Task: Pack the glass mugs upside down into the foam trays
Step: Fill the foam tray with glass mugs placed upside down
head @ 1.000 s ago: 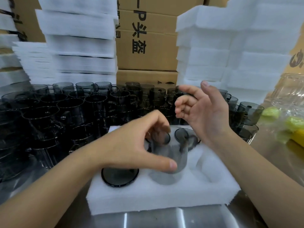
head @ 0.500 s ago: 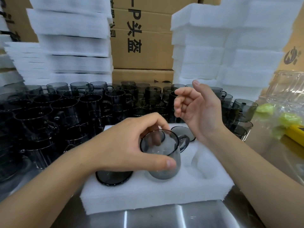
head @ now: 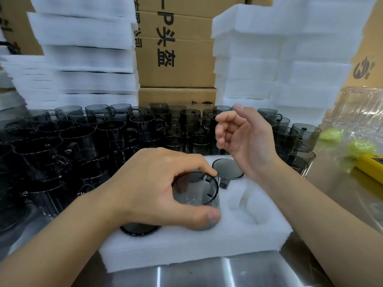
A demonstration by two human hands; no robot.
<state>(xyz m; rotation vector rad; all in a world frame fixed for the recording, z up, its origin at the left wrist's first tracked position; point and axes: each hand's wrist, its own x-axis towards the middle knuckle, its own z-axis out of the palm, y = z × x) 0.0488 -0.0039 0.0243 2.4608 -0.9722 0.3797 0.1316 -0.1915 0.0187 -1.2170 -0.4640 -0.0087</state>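
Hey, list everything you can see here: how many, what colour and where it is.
foam tray: one, white, front centre on the steel table
seated mugs: two visible, smoky grey, base up in the tray
held mug: one, smoky grey, at the tray's front middle pocket
loose mugs: many, smoky grey, behind and beside the tray
foam stacks: many sheets, white, rear left and right
cardboard boxes: several, brown, rear centre
plastic packaging: one heap, clear, far right
yellow object: one, yellow, right edge
left hand: one, grips the held mug
right hand: one, raised above the tray, holding nothing
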